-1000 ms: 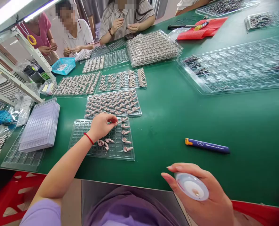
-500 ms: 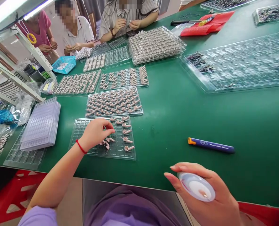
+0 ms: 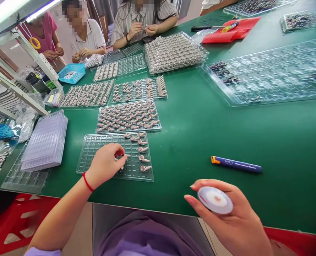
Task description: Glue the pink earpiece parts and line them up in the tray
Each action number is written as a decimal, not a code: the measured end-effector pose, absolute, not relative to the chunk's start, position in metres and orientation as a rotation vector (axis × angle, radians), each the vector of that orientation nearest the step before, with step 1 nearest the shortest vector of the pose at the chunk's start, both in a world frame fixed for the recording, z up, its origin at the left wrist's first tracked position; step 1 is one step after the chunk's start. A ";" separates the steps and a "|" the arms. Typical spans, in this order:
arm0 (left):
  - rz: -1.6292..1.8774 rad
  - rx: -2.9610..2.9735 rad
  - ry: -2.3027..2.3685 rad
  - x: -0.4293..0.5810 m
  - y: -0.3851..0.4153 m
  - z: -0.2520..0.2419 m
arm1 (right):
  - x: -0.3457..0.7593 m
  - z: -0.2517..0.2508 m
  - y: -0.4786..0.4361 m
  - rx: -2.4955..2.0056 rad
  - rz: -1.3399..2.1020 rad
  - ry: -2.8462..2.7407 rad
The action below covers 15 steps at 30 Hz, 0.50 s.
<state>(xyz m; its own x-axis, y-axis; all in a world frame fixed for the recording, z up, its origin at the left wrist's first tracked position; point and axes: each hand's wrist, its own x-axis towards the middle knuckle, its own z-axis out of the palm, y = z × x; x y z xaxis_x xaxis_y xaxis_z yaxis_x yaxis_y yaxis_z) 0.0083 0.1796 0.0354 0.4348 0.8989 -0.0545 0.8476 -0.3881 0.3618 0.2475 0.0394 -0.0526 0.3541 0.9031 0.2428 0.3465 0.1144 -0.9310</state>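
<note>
My left hand (image 3: 104, 164), with a red cord at the wrist, rests over the nearest clear grid tray (image 3: 94, 145) and pinches a small pink earbud-shaped part (image 3: 124, 155) between thumb and fingers. Several more pink parts (image 3: 143, 159) lie in the tray's right columns. Near the table's front edge, my right hand (image 3: 228, 217) cups a small round white disc (image 3: 214, 200) with a pinkish spot on it.
A blue pen (image 3: 236, 164) lies on the green table (image 3: 195, 135). Fuller trays of pink parts (image 3: 128, 116) stretch away behind. A stack of clear trays (image 3: 46, 140) sits at left, large clear trays (image 3: 267, 73) at right. Three people work at the far end.
My left hand has drawn back from the tray's top row toward its near part and now pinches a pink part. My right hand has tilted the disc slightly.
</note>
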 end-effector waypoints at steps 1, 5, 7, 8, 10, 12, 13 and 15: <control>0.337 2.330 1.458 0.008 0.171 0.034 | 0.249 -0.052 0.039 -1.434 0.660 -1.211; 0.766 2.215 1.248 0.008 0.123 0.018 | 0.244 -0.053 0.032 -1.353 0.785 -1.328; 0.888 2.217 1.216 0.009 0.100 0.007 | 0.236 -0.054 0.026 -1.338 0.736 -1.395; 0.942 2.247 1.208 0.009 0.090 0.001 | 0.233 -0.054 0.024 -1.332 0.682 -1.424; 1.029 2.352 1.202 0.008 0.075 -0.010 | 0.227 -0.055 0.020 -1.310 0.570 -1.501; 1.062 2.481 1.209 0.006 0.068 -0.019 | 0.224 -0.054 0.020 -1.268 0.489 -1.585; 1.061 2.537 1.210 0.005 0.066 -0.022 | 0.224 -0.053 0.020 -1.238 0.478 -1.620; 1.051 2.616 1.198 0.002 0.064 -0.028 | 0.225 -0.050 0.021 -1.165 0.504 -1.651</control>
<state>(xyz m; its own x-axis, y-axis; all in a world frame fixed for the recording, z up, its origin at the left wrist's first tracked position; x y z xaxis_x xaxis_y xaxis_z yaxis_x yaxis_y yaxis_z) 0.0023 0.0638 -0.0277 0.4594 0.6941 0.5543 0.6401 -0.6913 0.3352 0.2248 0.0213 -0.0501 -0.0238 0.8715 0.4897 0.4497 0.4469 -0.7734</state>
